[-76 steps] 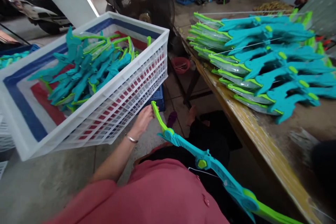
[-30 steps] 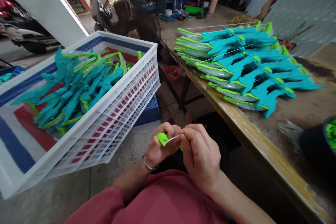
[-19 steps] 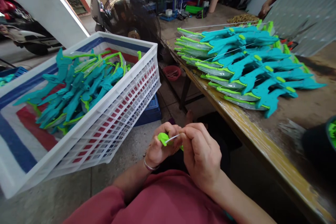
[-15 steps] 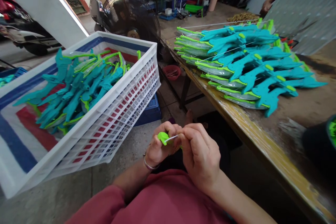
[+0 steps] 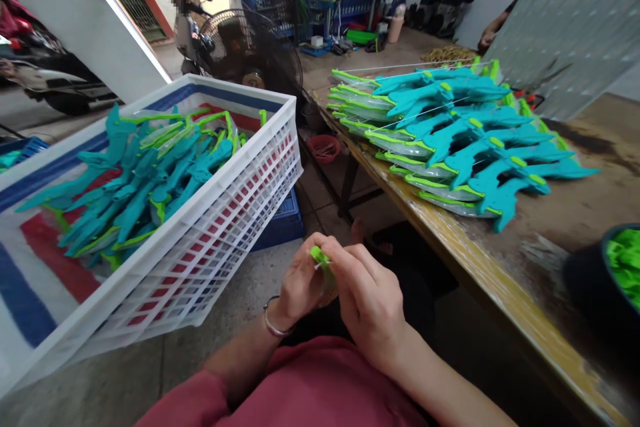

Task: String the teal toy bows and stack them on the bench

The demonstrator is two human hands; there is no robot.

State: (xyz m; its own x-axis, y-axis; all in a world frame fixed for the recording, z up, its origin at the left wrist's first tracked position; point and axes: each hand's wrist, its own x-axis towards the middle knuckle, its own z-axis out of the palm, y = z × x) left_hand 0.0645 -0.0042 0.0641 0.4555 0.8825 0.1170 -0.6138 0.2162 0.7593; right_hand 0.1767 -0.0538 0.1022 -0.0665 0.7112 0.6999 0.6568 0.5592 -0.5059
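My left hand (image 5: pixel 300 283) is closed around a small bright green plastic piece (image 5: pixel 318 254), whose end pokes out between the fingers. A short bit of white string (image 5: pixel 320 265) shows against that piece. My right hand (image 5: pixel 367 300) is pinched right beside it, thumb and forefinger at the string; the fingertips partly cover both. Both hands meet in front of my body, above my lap. What lies deeper in the palms is hidden.
A white basket (image 5: pixel 240 210) on the left holds several teal-and-green plastic toy bows (image 5: pixel 145 180). More strung toy bows (image 5: pixel 475 127) lie in rows on the wooden table (image 5: pixel 500 287). A black bucket (image 5: pixel 585 273) of green pieces stands right. Behind are a fan (image 5: pixel 250 47) and another person's hand (image 5: pixel 487 37).
My right fingers have come closer to the green piece, and less of the string shows between them. The green piece has turned and is more covered. The view has shifted slightly.
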